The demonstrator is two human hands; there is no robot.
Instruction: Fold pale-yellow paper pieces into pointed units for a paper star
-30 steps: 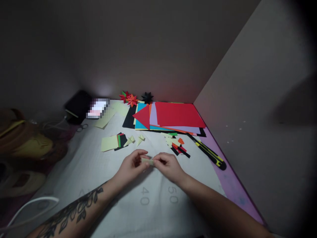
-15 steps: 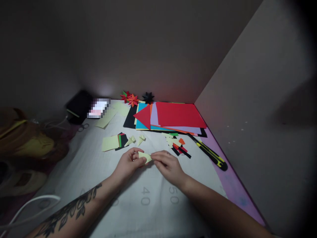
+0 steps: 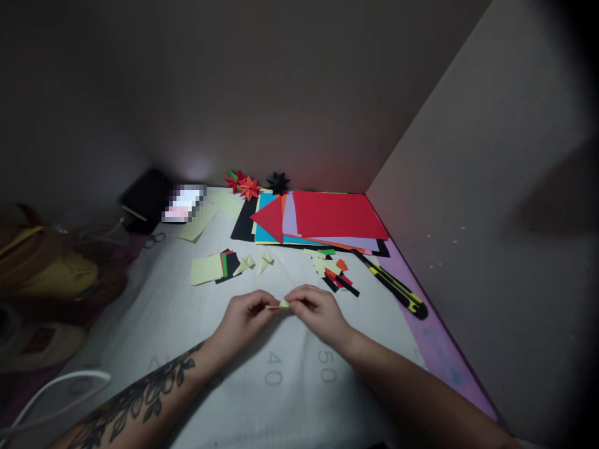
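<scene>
A small pale yellow piece of folded paper (image 3: 283,304) is pinched between my two hands, seen nearly edge-on above the white mat. My left hand (image 3: 246,315) closes thumb and fingers on its left side. On the right side my right hand (image 3: 318,312) grips it the same way, so its ends are partly hidden. Just beyond my hands lie two folded pale yellow pieces (image 3: 266,262). To their left sits a stack of small paper squares (image 3: 207,270) in pale yellow, green, red and black.
Paper scraps (image 3: 330,271) and a yellow-black utility knife (image 3: 397,290) lie on the right. Coloured sheets (image 3: 339,215) are stacked at the back, beside folded paper stars (image 3: 249,188). Scissors (image 3: 154,239), a lit phone (image 3: 184,203) and a white cable (image 3: 70,376) are on the left.
My left hand has turned and come closer to my right hand. The folded paper has tipped from showing its face to nearly edge-on. The view has shifted slightly.
</scene>
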